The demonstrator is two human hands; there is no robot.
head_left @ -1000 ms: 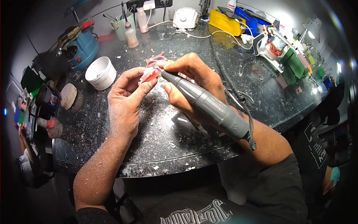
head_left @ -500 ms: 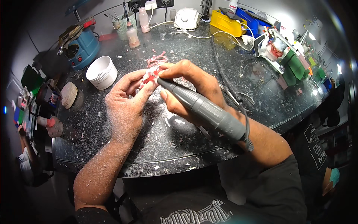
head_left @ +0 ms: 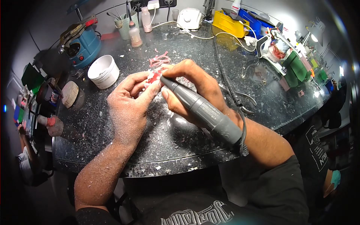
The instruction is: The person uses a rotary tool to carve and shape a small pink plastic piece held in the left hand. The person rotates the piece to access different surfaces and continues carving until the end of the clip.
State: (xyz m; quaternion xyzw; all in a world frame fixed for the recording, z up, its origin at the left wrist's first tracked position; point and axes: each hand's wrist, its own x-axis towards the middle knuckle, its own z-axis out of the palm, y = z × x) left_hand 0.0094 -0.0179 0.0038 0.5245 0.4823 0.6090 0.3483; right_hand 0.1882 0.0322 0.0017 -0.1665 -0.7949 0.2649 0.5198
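My left hand [head_left: 129, 102], coated in pale dust, pinches a small red-and-white denture [head_left: 153, 77] between thumb and fingers. Its far side is hidden by my fingers. My right hand [head_left: 198, 83] is closed around a dark grey rotary handpiece [head_left: 204, 110], held slantwise like a pen. The handpiece's narrow nose is right at the denture; the tip itself is too small to make out. From its rear end a dark cord [head_left: 244, 131] bends up over my right wrist. Just beyond my hands lie thin pink branching strips [head_left: 159, 59].
Dust and chips cover the dark tabletop [head_left: 180, 150]. A white tub [head_left: 104, 73], a pale plaster cast [head_left: 70, 93] and a blue machine [head_left: 85, 48] stand left. Pliers [head_left: 245, 102] lie beyond my right wrist. Behind are a dropper bottle [head_left: 135, 35], a white control box [head_left: 189, 18] and a yellow bin [head_left: 228, 24].
The handpiece's rear end has swung slightly left and toward me, and its cord has shifted with it. The denture is turned a little, showing more of its red surface.
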